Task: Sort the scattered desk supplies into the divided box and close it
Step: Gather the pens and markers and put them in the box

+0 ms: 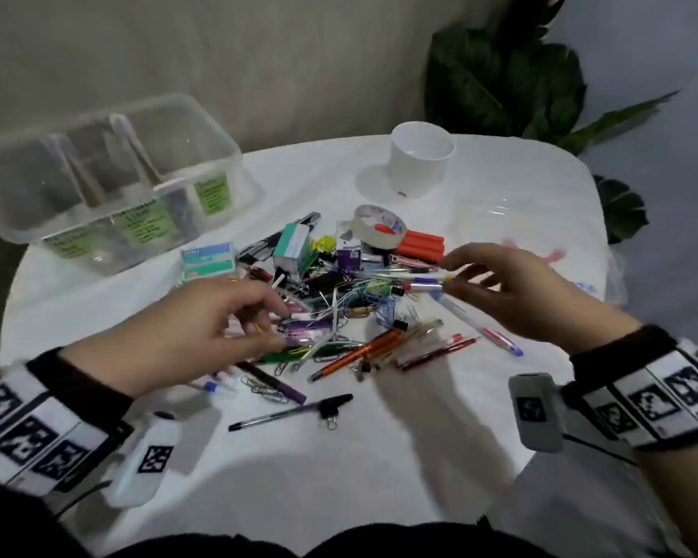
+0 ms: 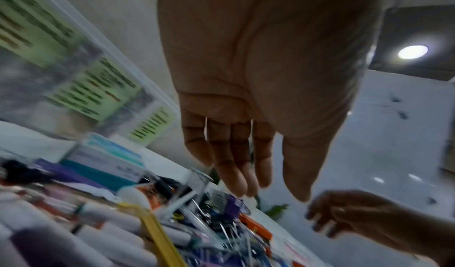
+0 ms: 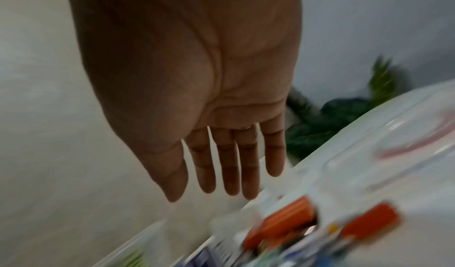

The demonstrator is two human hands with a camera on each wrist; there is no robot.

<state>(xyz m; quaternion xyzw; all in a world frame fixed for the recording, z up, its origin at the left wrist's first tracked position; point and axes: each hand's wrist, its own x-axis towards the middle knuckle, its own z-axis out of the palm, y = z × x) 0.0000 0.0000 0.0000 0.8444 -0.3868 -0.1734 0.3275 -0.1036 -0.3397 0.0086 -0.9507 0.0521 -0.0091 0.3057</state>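
A heap of desk supplies (image 1: pixel 339 292) lies mid-table: pens, paper clips, binder clips, a tape roll (image 1: pixel 377 227), orange markers (image 1: pixel 420 245) and staple boxes (image 1: pixel 208 261). The clear divided box (image 1: pixel 25 183) with green labels stands open at the far left; its compartments look empty. My left hand (image 1: pixel 262 316) hovers over the heap's left side, fingers relaxed, holding nothing; the left wrist view shows that same hand (image 2: pixel 270 193) with bare fingers. My right hand (image 1: pixel 460 271) reaches over the heap's right side near a blue-capped pen (image 1: pixel 428 280), fingers straight and empty in the right wrist view (image 3: pixel 204 191).
A white cup (image 1: pixel 420 159) stands at the back. A clear lid (image 1: pixel 532 219) lies flat at the right, beyond my right hand. A black pen (image 1: pixel 291 412) and an orange pen (image 1: pixel 359 354) lie nearer me. A dark plant (image 1: pixel 508 78) stands behind the table.
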